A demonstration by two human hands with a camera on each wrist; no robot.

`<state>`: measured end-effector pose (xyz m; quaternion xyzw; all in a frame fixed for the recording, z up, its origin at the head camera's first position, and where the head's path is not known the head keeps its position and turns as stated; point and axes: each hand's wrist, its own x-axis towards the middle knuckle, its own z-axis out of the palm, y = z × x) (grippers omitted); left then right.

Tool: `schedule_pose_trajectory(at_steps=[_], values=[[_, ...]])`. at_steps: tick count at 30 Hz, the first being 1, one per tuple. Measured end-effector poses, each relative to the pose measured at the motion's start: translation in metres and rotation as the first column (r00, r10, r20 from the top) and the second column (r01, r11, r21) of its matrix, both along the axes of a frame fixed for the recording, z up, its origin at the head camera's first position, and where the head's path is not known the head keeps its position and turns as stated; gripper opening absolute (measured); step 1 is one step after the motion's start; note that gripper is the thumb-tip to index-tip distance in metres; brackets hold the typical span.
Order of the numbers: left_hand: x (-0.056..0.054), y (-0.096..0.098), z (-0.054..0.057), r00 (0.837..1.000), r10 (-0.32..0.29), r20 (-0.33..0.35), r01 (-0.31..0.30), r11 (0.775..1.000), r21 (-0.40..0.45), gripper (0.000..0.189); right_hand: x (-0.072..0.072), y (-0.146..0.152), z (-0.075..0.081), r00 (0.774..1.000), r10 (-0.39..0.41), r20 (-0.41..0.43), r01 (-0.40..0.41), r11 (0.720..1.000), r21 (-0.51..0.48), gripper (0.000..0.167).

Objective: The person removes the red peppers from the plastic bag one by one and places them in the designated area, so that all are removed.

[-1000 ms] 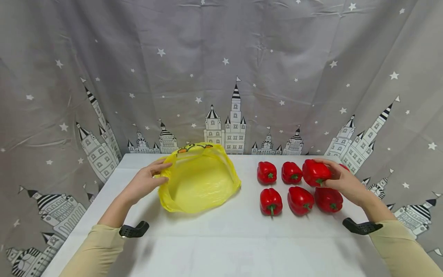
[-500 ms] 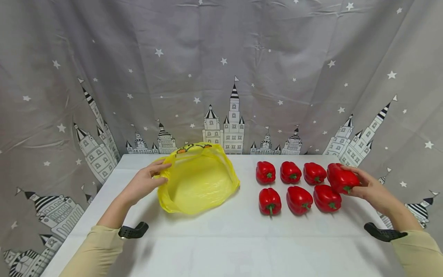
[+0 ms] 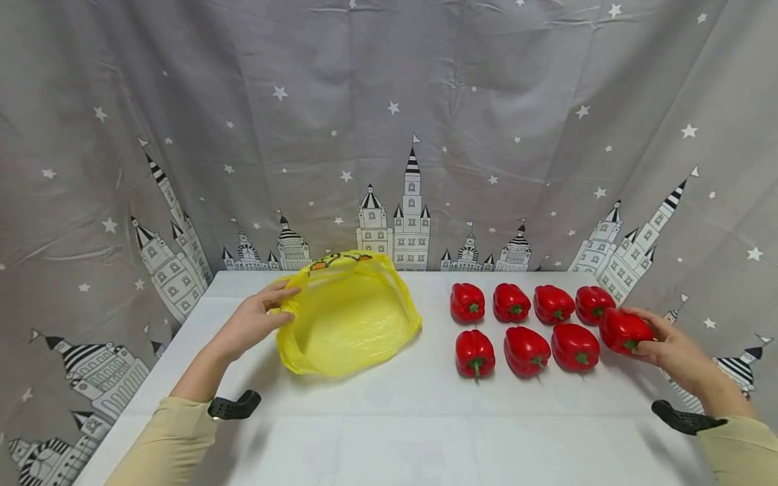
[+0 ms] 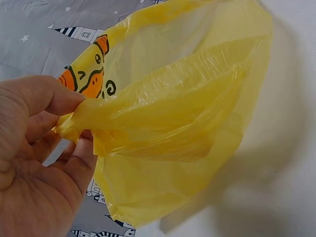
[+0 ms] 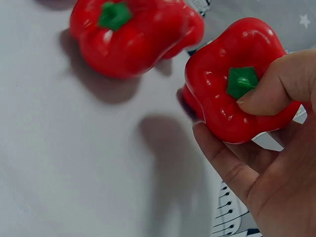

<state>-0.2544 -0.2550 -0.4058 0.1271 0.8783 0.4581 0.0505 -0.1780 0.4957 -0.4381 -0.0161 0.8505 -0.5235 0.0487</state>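
My left hand (image 3: 252, 324) pinches the left rim of a yellow plastic bag (image 3: 358, 317); in the left wrist view, thumb and fingers close on the bunched film. The bag's mouth gapes toward me, and a cartoon print shows on its back edge. At the table's right side, my right hand (image 3: 677, 347) grips a red bell pepper (image 3: 623, 331), thumb beside its green stem in the right wrist view. Left of that hand, several more red peppers lie in two rows; the held one overlaps the end of the back-row pepper (image 3: 593, 302) in the head view.
A white table (image 3: 401, 432) spans the front. Behind it hangs a grey curtain (image 3: 316, 135) printed with castles and stars. Each wrist wears a black band, such as the left band (image 3: 235, 405).
My right hand has left one pepper at the back row's right end area and moved right and toward me with a pepper in its grip. The left hand and bag stay put.
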Motion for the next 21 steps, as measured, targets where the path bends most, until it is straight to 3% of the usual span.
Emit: schedule_pose_trajectory(at_steps=[8, 14, 21], values=[[0.0, 0.0, -0.001, 1.0, -0.005, -0.017, 0.005, 1.0, 0.003, 0.058, 0.002, 0.002, -0.014, 0.999, 0.009, 0.048, -0.012, 0.999, 0.053, 0.076], [0.001, 0.0, -0.001, 1.0, -0.004, -0.013, 0.004, 1.0, -0.002, 0.058, 0.003, 0.001, -0.016, 0.995, 0.001, 0.097, -0.005, 0.999, 0.039, 0.08], [0.002, 0.0, 0.0, 1.0, 0.006, -0.004, -0.006, 1.0, -0.009, 0.058, 0.001, 0.002, -0.017, 0.995, 0.022, 0.095, -0.028, 0.997, 0.072, 0.082]])
